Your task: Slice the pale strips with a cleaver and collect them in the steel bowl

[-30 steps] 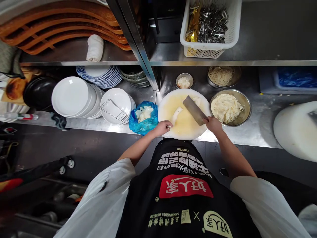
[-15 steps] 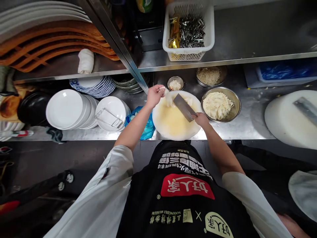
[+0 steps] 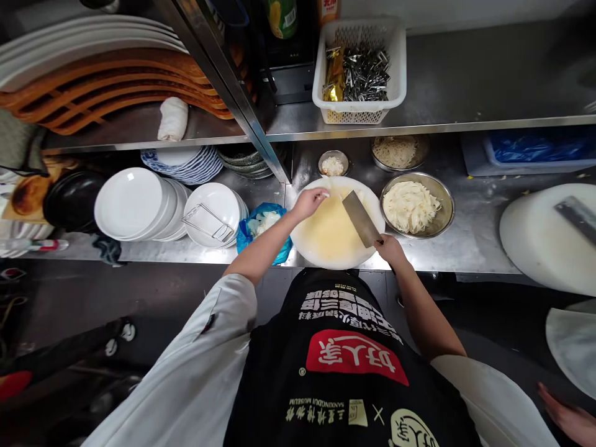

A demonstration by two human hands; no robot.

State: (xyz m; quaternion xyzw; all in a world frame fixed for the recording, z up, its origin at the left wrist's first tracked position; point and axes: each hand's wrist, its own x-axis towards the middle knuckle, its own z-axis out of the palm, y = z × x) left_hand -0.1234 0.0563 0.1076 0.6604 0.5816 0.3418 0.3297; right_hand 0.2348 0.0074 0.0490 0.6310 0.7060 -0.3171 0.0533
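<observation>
A round white cutting board (image 3: 333, 251) with a yellowish worn middle lies on the steel counter. Over its upper left part is my left hand (image 3: 311, 202), its fingers pinched on a small whitish piece. My right hand (image 3: 389, 249) grips the handle of a cleaver (image 3: 361, 217), whose broad blade is tilted over the board's right side. Pale food, partly hidden by the blade, lies near the board's upper edge. Right of the board, a steel bowl (image 3: 447, 210) holds pale sliced pieces. A small bowl (image 3: 343, 158) of chopped white bits stands behind the board.
A blue bag (image 3: 279, 248) and stacks of white plates (image 3: 128, 202) stand left. Behind is a bowl of shreds (image 3: 395, 151); above, a shelf with a white basket (image 3: 358, 105). Another board with a cleaver (image 3: 577, 218) is right. A person's hand (image 3: 565, 413) shows lower right.
My left hand has come down and right over the board from near the small bowl. The cleaver has shifted slightly right and down in my right hand. More of the blue bag shows.
</observation>
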